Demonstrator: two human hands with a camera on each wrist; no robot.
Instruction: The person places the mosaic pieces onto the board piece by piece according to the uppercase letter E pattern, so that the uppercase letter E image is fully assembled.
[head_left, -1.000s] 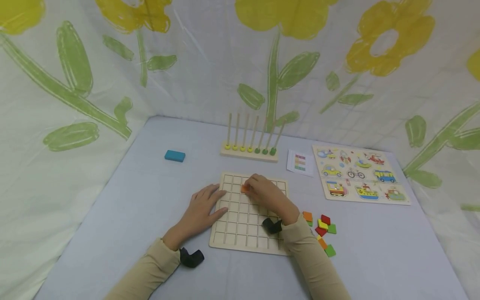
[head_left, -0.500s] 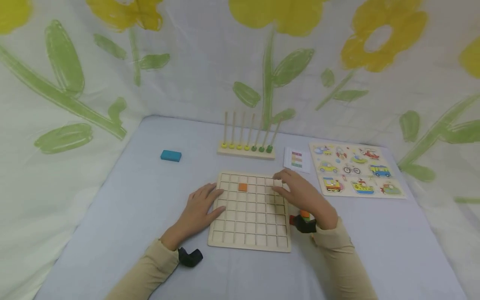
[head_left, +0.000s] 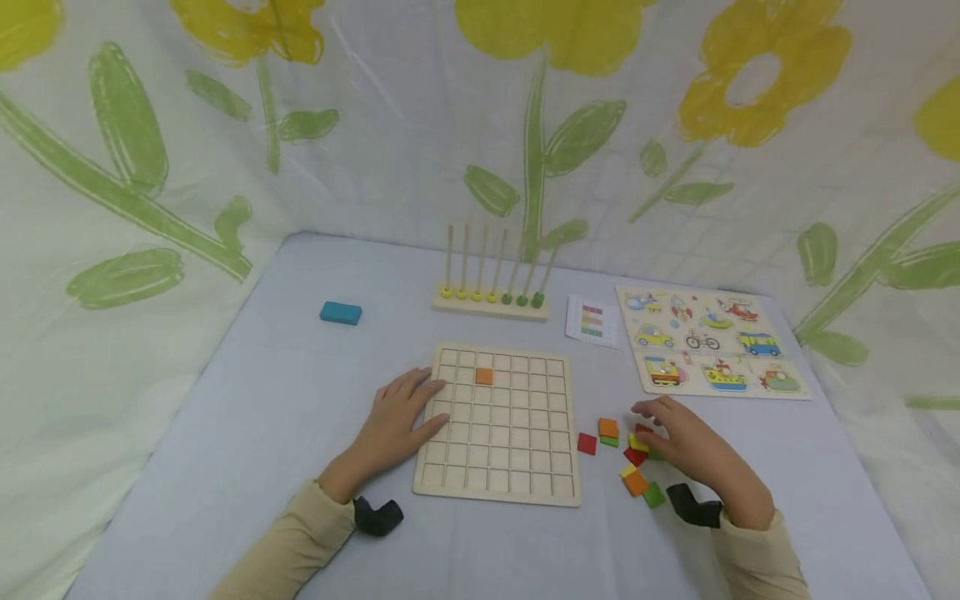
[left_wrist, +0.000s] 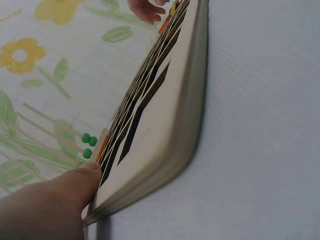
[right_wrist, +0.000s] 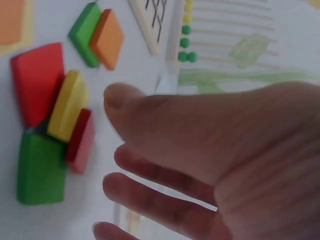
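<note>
The right hand (head_left: 678,433) has moved from over the right edge of the pale square wooden grid board (head_left: 498,458) to the loose coloured tiles beside it. Its fingers are loosely bent and grip nothing; the thumb hovers near a small yellow square tile (right_wrist: 69,106), with a gap between, as if placed to pinch. The left hand (head_left: 397,421) rests relaxed along the board's left edge, seemingly to keep it from sliding, and holds no tile.

A flat orange square tile (head_left: 483,377) sits in the board's second row from the far side, third cell from the left. Being square, it has no long axis; its sides run with the grid lines. The board shows no clear long axis either, its near edge facing the person. The loose tiles lie turned various ways, some overlapping, well right of the left hand.
</note>
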